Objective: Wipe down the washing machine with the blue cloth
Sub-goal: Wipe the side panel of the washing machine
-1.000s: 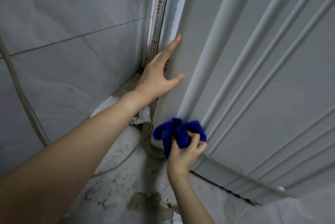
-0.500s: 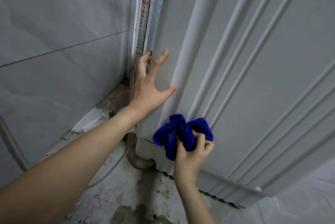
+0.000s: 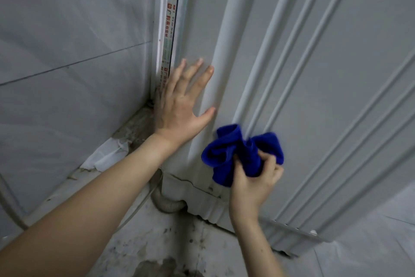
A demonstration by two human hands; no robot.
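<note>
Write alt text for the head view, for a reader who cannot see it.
A person's right hand grips a bunched bright blue cloth against the lower ribbed panel of a pale grey washing machine, while the left hand lies flat, fingers spread, on the panel beside it. A corrugated grey hose curls from under the machine onto a stained floor.

Washing machine [image 3: 336,74]: white ribbed panel, tall, leaning across the right of the view.
Left hand [image 3: 179,106]: palm flat on the washing machine's rounded corner, fingers [image 3: 202,81] straight and spread.
Right hand [image 3: 253,182]: low on the washing machine, grips the blue cloth [image 3: 233,153] and holds it bunched against the ribs.
Hose [image 3: 168,206]: grey, corrugated, under the washing machine's corner.
Floor [image 3: 157,243]: stained below the washing machine.
Tiled wall [image 3: 67,52]: left of the washing machine.
</note>
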